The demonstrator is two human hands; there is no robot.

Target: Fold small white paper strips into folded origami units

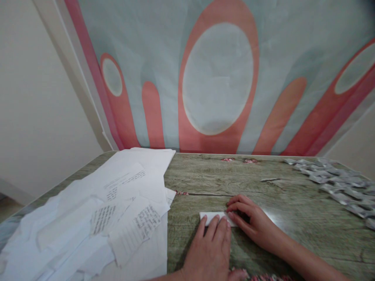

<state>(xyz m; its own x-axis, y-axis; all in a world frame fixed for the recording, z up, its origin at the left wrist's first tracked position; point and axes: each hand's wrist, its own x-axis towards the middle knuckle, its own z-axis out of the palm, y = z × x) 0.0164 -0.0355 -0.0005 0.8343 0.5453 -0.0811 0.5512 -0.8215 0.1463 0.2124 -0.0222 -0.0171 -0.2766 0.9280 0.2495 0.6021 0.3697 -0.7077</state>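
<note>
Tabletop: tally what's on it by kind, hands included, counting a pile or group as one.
Hands: 2, left hand and right hand
Folded white strip, under the left fingers: 1
Paper pile: 1
Group of grey folded pieces: 1
Total: 5

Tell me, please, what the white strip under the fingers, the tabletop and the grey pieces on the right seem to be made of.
White strip: probably paper, matte, with a straight edge.
Tabletop: looks like wood-grain print under a glossy coating, given the glare; real wood is possible.
Grey pieces: perhaps folded paper or film, faintly shiny in light patches; too blurred to settle.
</note>
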